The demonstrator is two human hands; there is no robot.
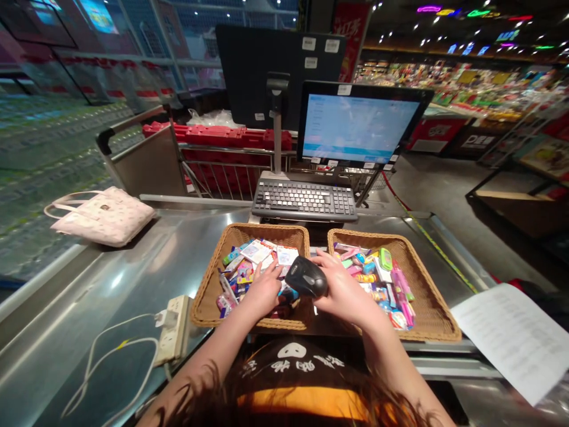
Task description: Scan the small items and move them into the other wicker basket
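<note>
My right hand (pixel 344 287) is closed around a black handheld barcode scanner (pixel 306 276), held between two wicker baskets. My left hand (pixel 265 290) reaches into the left basket (pixel 205 296) and is closed on a small colourful packet (pixel 288 293) just under the scanner's head. The left basket holds several small packets and cards. The right basket (pixel 438 314) is filled with several bright stationery items.
A keyboard (pixel 304 199) and a lit monitor (pixel 358 127) stand behind the baskets on a steel checkout counter (pixel 133 267). A pink handbag (pixel 104 214) lies far left, a power strip (pixel 172 329) with white cable near left, a printed sheet (pixel 518 338) at right.
</note>
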